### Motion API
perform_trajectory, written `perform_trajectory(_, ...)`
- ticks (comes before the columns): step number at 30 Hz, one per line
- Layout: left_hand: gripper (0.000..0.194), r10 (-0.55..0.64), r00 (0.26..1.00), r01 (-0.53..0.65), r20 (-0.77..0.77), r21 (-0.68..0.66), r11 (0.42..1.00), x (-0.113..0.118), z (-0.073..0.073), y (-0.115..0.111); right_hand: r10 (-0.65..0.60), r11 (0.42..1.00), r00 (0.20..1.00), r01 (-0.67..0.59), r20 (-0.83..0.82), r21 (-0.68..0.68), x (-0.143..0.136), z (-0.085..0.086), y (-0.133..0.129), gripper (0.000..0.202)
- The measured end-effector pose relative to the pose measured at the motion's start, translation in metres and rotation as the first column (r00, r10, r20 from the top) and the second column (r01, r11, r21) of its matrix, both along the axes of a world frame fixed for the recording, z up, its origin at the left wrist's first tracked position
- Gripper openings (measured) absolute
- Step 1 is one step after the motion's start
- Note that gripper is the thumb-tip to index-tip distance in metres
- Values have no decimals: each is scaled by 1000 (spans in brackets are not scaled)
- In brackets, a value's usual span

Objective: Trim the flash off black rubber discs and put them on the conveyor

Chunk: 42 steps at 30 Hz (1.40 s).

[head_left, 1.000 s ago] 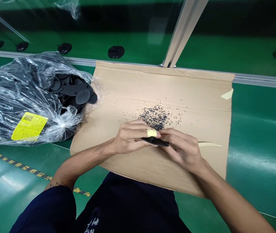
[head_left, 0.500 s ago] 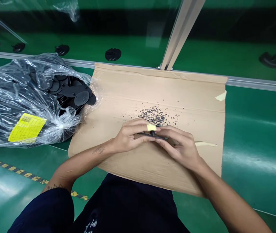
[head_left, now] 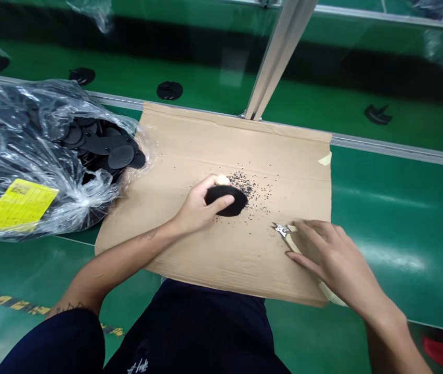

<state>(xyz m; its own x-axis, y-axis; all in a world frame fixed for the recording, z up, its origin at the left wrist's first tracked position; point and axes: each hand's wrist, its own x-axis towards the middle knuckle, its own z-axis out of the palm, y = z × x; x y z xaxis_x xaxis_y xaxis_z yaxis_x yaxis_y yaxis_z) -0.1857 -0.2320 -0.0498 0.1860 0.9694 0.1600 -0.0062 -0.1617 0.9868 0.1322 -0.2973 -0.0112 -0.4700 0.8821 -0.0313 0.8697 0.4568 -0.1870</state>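
Observation:
My left hand (head_left: 202,203) grips a round black disc (head_left: 232,202) over the cardboard, thumb across its face; yellowish tape wraps one fingertip. Small black bits (head_left: 258,188) lie scattered just beyond and to the right of the disc. At the right of the cardboard, my right hand (head_left: 328,252) holds small snips (head_left: 283,230) between thumb and fingers. The metal tips of the snips are apart and point left, toward the disc.
A clear plastic bag (head_left: 22,145) full of black discs, with a yellow label (head_left: 19,205), lies at the left. Brown cardboard (head_left: 206,259) covers the green table (head_left: 381,208). A metal post (head_left: 279,62) rises behind it, beside clear panels.
My hands have parted. My right hand has moved right and now holds the snips. My left hand has turned the black part so that its flat round face shows. The view has shifted slightly.

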Motion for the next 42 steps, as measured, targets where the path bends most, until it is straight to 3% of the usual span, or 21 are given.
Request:
perform_trajectory(6, 27, -38, 996, 56, -80, 250, 967, 3, 2, 0, -40, 993, 938, 77, -343, 94, -22, 6, 27, 36)
perform_trajectory(10, 25, -31, 992, 67, -124, 300, 952, 1, 2, 1, 8, 999, 812, 23, -583, 46, -54, 11, 58, 33)
perform_trajectory(13, 22, -25, 987, 76, -157, 330, 941, 0, 2, 2, 50, 999, 756, -47, -653, 22, -71, 4, 71, 31)
perform_trajectory(23, 21, -23, 981, 102, -192, 415, 904, -2, -4, 4, 310, 945, 777, -191, -548, 264, -69, -22, 63, 48)
perform_trajectory(42, 23, -33, 975, 126, -219, 425, 896, -4, -5, 4, 317, 895, 879, -152, -357, 420, -71, -22, 60, 45)
